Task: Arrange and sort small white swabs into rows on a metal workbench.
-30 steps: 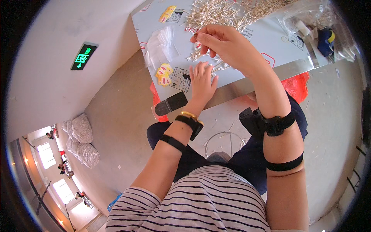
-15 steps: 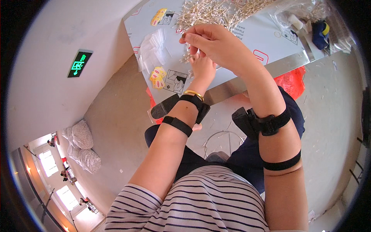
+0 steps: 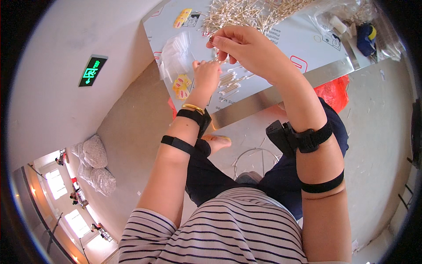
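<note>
My left hand [image 3: 206,77] is over the table's left part, between the clear plastic bags [image 3: 175,50] and a small group of cotton swabs [image 3: 228,82]. Its fingers are curled, and their tips are hidden from view. Higher up and to the right is my right hand [image 3: 246,50], its thumb and forefinger closed together in front of the large cotton swab pile [image 3: 233,13]. Whatever those fingers hold is too small or too hidden to name. Yellow printed cards [image 3: 181,86] lie just left of my left wrist.
More yellow cards [image 3: 182,17] lie at the table's far left. At the far right sit a dark blue and yellow tape dispenser [image 3: 365,39] and clear plastic wrapping [image 3: 389,39]. The metal table edge [image 3: 246,108] faces me; a red bag [image 3: 334,93] hangs below it.
My left hand has moved left, from below the right hand toward the plastic bags, uncovering the small group of swabs. My right hand has barely moved.
</note>
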`<state>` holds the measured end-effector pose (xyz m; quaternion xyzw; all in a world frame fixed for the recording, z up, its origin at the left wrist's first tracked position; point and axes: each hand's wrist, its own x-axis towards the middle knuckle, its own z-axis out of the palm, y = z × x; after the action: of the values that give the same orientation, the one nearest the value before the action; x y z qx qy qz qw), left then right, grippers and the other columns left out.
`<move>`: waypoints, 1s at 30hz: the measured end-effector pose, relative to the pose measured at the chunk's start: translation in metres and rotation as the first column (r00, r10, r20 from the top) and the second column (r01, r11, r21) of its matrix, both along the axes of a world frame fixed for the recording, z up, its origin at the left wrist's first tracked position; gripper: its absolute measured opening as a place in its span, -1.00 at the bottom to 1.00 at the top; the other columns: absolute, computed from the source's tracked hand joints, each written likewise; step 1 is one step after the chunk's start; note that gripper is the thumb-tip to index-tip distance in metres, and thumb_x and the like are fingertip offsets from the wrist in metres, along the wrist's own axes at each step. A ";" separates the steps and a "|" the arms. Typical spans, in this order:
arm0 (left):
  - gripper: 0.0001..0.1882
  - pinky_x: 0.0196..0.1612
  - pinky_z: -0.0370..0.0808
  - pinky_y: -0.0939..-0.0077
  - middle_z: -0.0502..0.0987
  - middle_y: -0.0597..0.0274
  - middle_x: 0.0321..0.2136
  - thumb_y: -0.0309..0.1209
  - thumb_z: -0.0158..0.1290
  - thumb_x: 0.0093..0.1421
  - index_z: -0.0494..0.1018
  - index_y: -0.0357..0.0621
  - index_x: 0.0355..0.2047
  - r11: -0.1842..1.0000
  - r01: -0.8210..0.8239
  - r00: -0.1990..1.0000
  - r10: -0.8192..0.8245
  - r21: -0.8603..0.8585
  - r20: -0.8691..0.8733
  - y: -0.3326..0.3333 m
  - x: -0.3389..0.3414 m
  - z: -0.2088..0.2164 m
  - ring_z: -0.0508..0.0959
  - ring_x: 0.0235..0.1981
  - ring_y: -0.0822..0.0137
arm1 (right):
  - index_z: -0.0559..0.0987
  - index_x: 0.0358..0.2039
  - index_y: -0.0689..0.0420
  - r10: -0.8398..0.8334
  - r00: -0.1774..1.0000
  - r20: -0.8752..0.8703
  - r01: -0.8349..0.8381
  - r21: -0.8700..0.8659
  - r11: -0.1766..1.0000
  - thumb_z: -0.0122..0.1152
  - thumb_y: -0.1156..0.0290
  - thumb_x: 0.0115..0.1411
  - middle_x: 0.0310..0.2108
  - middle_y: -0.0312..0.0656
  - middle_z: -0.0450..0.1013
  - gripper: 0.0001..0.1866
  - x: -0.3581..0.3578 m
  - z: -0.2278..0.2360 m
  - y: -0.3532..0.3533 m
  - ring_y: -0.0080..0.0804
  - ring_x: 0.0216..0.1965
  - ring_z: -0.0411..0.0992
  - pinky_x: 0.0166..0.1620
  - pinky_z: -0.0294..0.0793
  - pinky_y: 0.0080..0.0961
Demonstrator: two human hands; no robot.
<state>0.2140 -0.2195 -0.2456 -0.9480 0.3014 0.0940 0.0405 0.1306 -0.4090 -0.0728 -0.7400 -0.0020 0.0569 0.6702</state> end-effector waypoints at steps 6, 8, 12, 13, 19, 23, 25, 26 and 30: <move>-0.94 0.05 0.22 0.11 0.62 0.28 -0.36 -0.34 0.22 0.14 0.58 0.02 -0.42 0.976 0.020 0.992 0.007 -0.218 0.124 0.022 -0.003 -0.019 0.55 -0.19 0.21 | 0.63 -0.13 0.21 0.002 0.999 0.034 -0.001 -0.017 1.000 0.08 0.26 0.39 -0.32 -0.34 0.58 -0.71 0.005 -0.006 0.007 -0.66 -0.39 0.39 -0.30 0.39 -0.66; -0.93 0.04 0.22 0.11 0.60 0.33 -0.34 -0.33 0.23 0.13 0.57 0.03 -0.40 0.956 0.045 0.992 -0.009 -0.291 0.124 0.020 -0.005 -0.022 0.54 -0.19 0.22 | 0.63 -0.13 0.21 -0.005 1.000 0.027 0.006 -0.019 1.000 0.08 0.26 0.40 -0.33 -0.34 0.57 -0.71 0.006 -0.006 0.007 -0.66 -0.40 0.38 -0.31 0.38 -0.67; -0.93 0.02 0.22 0.12 0.60 0.37 -0.33 -0.35 0.23 0.13 0.56 0.05 -0.38 0.940 0.046 0.984 0.016 -0.338 0.178 0.012 -0.009 -0.022 0.54 -0.19 0.23 | 0.63 -0.14 0.21 -0.001 1.000 0.017 0.002 -0.032 0.999 0.08 0.25 0.40 -0.37 -0.34 0.55 -0.71 0.005 -0.005 0.007 -0.65 -0.42 0.35 -0.32 0.38 -0.67; -0.90 0.02 0.22 0.12 0.59 0.38 -0.33 -0.34 0.24 0.12 0.56 0.05 -0.35 0.921 0.055 0.984 0.014 -0.387 0.175 0.008 -0.009 -0.021 0.55 -0.18 0.23 | 0.63 -0.14 0.21 -0.002 1.000 0.016 0.003 -0.033 0.999 0.08 0.25 0.40 -0.37 -0.34 0.55 -0.71 0.005 -0.005 0.006 -0.65 -0.42 0.35 -0.32 0.38 -0.67; -0.77 -0.02 0.24 0.10 0.59 0.32 -0.31 -0.33 0.26 0.09 0.54 0.04 -0.22 0.879 0.092 0.983 -0.006 -0.468 0.182 -0.020 -0.001 -0.023 0.56 -0.14 0.19 | 0.63 -0.15 0.21 0.022 1.000 0.019 -0.022 -0.028 0.999 0.08 0.27 0.39 -0.37 -0.34 0.56 -0.72 0.004 -0.002 0.006 -0.65 -0.40 0.36 -0.31 0.38 -0.65; -0.76 -0.06 0.28 0.08 0.59 0.20 -0.28 -0.36 0.23 0.12 0.52 0.00 -0.18 0.786 0.159 0.964 0.008 -0.598 0.267 -0.034 -0.003 -0.026 0.56 -0.15 0.11 | 0.62 -0.15 0.23 0.001 0.999 0.037 -0.001 -0.012 1.000 0.07 0.30 0.38 -0.31 -0.34 0.58 -0.72 0.004 -0.002 0.007 -0.65 -0.36 0.40 -0.27 0.41 -0.62; -0.78 -0.10 0.33 0.10 0.60 0.17 -0.28 -0.37 0.21 0.15 0.52 -0.03 -0.18 0.783 0.071 0.985 0.044 -0.618 0.168 -0.037 -0.004 -0.022 0.58 -0.18 0.08 | 0.62 -0.15 0.24 -0.014 1.000 0.026 0.015 -0.008 1.000 0.07 0.30 0.38 -0.29 -0.33 0.58 -0.72 0.004 -0.003 0.006 -0.65 -0.35 0.41 -0.26 0.42 -0.61; -0.80 -0.13 0.37 0.12 0.60 0.14 -0.28 -0.37 0.19 0.18 0.52 -0.06 -0.19 0.779 -0.021 0.994 0.085 -0.626 0.074 -0.036 -0.004 -0.022 0.60 -0.22 0.04 | 0.62 -0.15 0.24 -0.017 0.999 0.042 0.018 -0.014 1.000 0.07 0.30 0.38 -0.28 -0.33 0.59 -0.72 0.005 -0.004 0.006 -0.65 -0.36 0.41 -0.26 0.42 -0.62; -0.80 -0.23 0.48 0.25 0.63 0.11 -0.28 -0.33 0.13 0.28 0.49 -0.16 -0.17 0.764 -0.223 0.975 0.169 -0.606 -0.147 -0.022 -0.001 -0.015 0.65 -0.30 0.13 | 0.62 -0.15 0.22 -0.024 0.999 0.025 0.024 -0.016 1.000 0.08 0.28 0.37 -0.32 -0.35 0.57 -0.73 0.004 -0.001 0.006 -0.65 -0.37 0.39 -0.28 0.40 -0.63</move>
<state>0.2125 -0.2413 -0.2601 -0.9301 0.2163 0.0331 -0.2949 0.1345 -0.4027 -0.0737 -0.7460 -0.0010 0.0395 0.6647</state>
